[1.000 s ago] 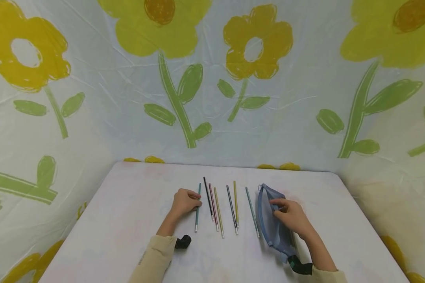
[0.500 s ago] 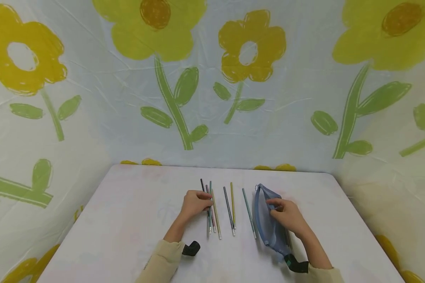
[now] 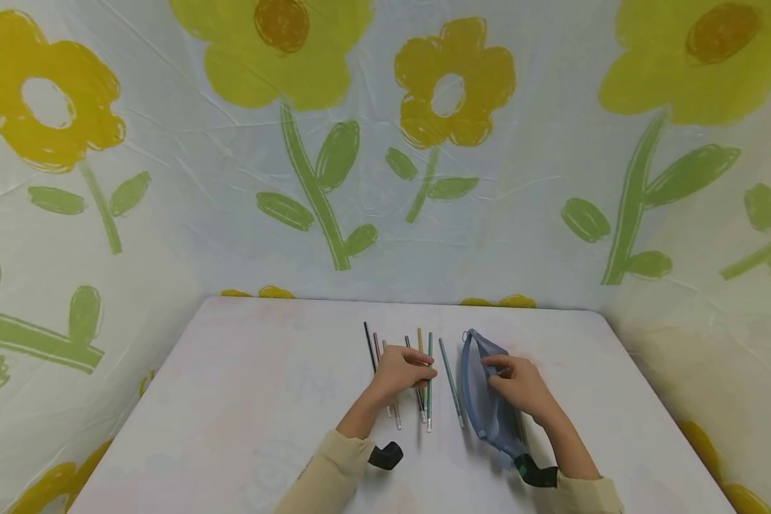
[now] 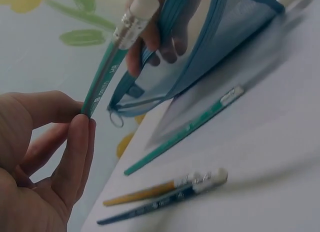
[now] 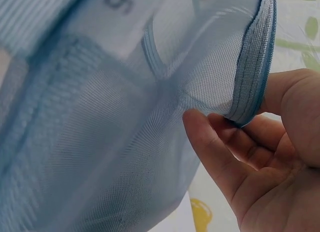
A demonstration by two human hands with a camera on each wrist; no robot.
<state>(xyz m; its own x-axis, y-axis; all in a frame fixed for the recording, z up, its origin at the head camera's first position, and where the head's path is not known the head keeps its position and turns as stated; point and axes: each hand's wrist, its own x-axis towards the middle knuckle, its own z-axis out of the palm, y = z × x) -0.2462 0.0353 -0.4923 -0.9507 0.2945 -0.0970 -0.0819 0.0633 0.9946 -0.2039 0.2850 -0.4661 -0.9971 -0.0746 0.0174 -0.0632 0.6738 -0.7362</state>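
Observation:
Between thumb and fingertips my left hand [image 3: 401, 371] pinches a green pencil [image 4: 104, 77], its white eraser end toward the wrist camera. In the head view this pencil is over the middle of the table, left of a blue mesh zip pouch [image 3: 497, 428]. My right hand [image 3: 520, 385] grips the zipped edge of the pouch, with its mouth spread open toward the left. Another green pencil [image 3: 452, 385] lies between the left hand and the pouch. A yellow pencil [image 4: 145, 193] and a dark blue pencil [image 4: 165, 204] lie side by side below the held one.
Left of these, a black pencil [image 3: 369, 346] and others lie partly hidden behind my left hand. The white table [image 3: 244, 385] meets a flower-printed cloth [image 3: 514, 235] at its back and sides. Black wrist cameras [image 3: 386, 455] sit at both cuffs.
My left hand has carried the green pencil rightward across the row of pencils, closer to the pouch. The right hand stays at the pouch's edge.

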